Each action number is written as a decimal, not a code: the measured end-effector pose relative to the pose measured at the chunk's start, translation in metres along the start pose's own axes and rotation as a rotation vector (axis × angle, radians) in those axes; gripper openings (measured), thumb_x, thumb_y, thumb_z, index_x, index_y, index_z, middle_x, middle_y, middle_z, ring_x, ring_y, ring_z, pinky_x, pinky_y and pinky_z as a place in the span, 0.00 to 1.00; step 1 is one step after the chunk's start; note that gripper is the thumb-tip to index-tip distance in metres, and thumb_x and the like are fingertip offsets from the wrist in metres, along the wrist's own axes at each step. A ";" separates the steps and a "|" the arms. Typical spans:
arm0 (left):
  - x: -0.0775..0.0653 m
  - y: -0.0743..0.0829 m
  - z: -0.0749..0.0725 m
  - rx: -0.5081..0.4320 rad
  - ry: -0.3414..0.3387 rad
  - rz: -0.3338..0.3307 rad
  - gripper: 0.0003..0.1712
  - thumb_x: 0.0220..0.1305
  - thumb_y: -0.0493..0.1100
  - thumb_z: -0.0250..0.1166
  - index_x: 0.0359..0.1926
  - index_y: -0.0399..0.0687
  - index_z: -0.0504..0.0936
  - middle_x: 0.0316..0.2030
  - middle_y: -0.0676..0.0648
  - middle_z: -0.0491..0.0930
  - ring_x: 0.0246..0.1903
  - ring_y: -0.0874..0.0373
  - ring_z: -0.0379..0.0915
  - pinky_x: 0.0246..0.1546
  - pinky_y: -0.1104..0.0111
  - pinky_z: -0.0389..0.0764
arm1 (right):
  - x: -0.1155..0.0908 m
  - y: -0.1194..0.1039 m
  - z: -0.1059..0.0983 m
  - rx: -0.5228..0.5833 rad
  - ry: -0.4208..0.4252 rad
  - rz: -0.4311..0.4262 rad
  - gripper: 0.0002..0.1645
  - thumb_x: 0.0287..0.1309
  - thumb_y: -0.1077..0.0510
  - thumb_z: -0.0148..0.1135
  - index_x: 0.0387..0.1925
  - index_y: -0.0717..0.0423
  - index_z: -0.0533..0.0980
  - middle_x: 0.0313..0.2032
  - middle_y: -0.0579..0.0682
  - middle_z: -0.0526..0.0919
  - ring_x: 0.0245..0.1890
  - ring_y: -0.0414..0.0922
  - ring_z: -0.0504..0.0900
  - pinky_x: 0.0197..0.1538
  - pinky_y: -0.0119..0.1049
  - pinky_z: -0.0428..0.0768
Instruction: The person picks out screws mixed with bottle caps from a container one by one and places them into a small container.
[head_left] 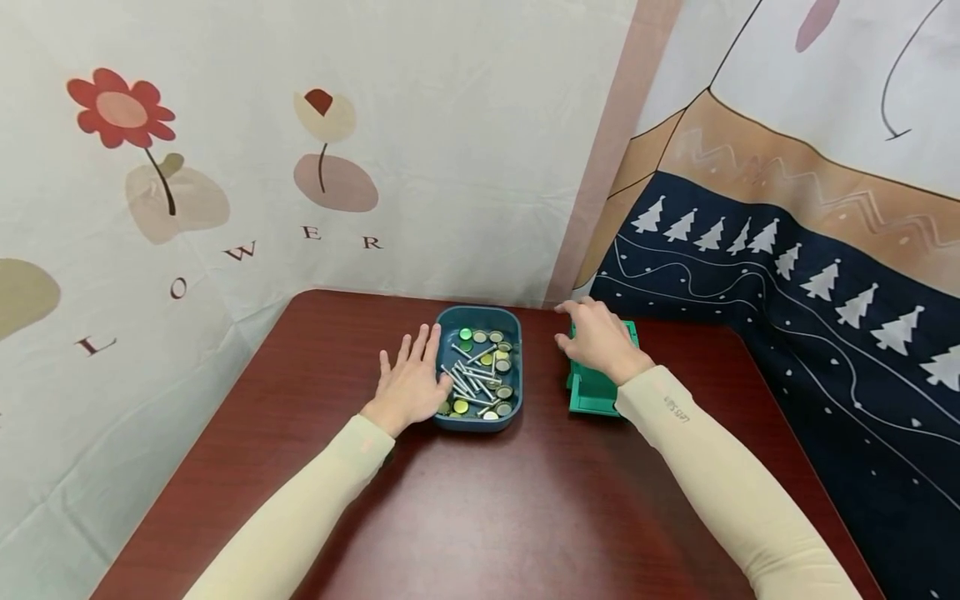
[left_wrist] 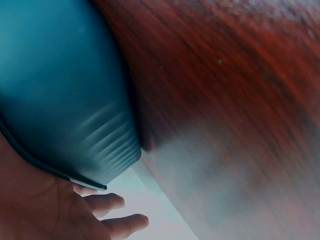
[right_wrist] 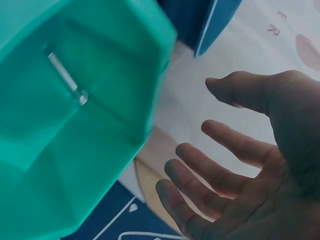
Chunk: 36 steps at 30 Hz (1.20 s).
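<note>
A dark blue tray [head_left: 477, 425] holds a heap of metal screws [head_left: 469, 380] and several round silver, green and yellow caps [head_left: 504, 392]. My left hand [head_left: 407, 385] lies along the tray's left rim, fingers stretched out and spread; the left wrist view shows the tray's ribbed outer wall [left_wrist: 112, 142] beside the palm. Over a green container [head_left: 594, 395] is my right hand [head_left: 598, 337], its fingers apart and loosely bent with nothing between them. In the right wrist view a single screw [right_wrist: 65, 74] lies inside the green container.
The tray and the green container stand side by side towards the far edge of a dark red wooden table [head_left: 480, 517]. Printed cloth [head_left: 465, 150] hangs right behind it, and a navy cloth with white trees [head_left: 780, 283] runs along the right side.
</note>
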<state>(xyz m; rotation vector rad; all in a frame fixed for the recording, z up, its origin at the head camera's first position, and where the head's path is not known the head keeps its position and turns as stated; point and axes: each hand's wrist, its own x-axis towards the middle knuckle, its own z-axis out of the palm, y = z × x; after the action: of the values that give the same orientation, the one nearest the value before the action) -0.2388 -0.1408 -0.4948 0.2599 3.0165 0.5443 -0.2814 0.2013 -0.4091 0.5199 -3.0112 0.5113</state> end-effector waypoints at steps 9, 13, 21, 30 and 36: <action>0.002 0.001 -0.003 0.018 -0.007 -0.002 0.55 0.86 0.58 0.56 0.98 0.52 0.37 0.98 0.39 0.40 0.96 0.29 0.40 0.89 0.20 0.42 | 0.002 -0.036 0.012 -0.011 -0.033 -0.046 0.39 0.78 0.51 0.76 0.84 0.52 0.77 0.78 0.64 0.80 0.73 0.64 0.83 0.69 0.64 0.90; 0.005 0.000 -0.003 0.024 -0.013 -0.009 0.55 0.86 0.58 0.56 0.98 0.54 0.36 0.98 0.40 0.40 0.96 0.30 0.39 0.89 0.20 0.41 | 0.005 -0.051 0.019 -0.025 -0.057 -0.084 0.40 0.78 0.50 0.77 0.85 0.51 0.76 0.78 0.62 0.80 0.71 0.62 0.85 0.63 0.60 0.92; 0.005 0.002 0.000 0.025 -0.025 -0.007 0.55 0.86 0.59 0.55 0.98 0.54 0.35 0.98 0.39 0.40 0.96 0.29 0.38 0.89 0.20 0.41 | 0.012 -0.075 0.041 -0.054 -0.110 -0.153 0.39 0.78 0.50 0.76 0.84 0.52 0.77 0.77 0.61 0.82 0.73 0.60 0.84 0.66 0.57 0.92; 0.004 0.004 0.000 0.018 -0.026 -0.008 0.56 0.87 0.59 0.56 0.98 0.53 0.36 0.97 0.39 0.39 0.96 0.29 0.38 0.89 0.20 0.41 | 0.022 -0.097 0.061 -0.072 -0.192 -0.232 0.38 0.77 0.53 0.78 0.82 0.58 0.78 0.71 0.64 0.86 0.64 0.57 0.89 0.62 0.53 0.95; -0.002 0.003 -0.002 0.003 -0.022 -0.014 0.56 0.87 0.59 0.57 0.98 0.54 0.36 0.98 0.39 0.39 0.96 0.29 0.38 0.90 0.21 0.41 | 0.033 -0.108 0.069 -0.098 -0.294 -0.276 0.39 0.77 0.55 0.78 0.82 0.61 0.77 0.76 0.63 0.85 0.72 0.57 0.87 0.71 0.53 0.91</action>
<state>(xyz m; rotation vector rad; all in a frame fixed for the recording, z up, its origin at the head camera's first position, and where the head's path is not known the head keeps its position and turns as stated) -0.2369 -0.1389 -0.4917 0.2428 2.9959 0.5320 -0.2753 0.0723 -0.4370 1.0682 -3.1320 0.2886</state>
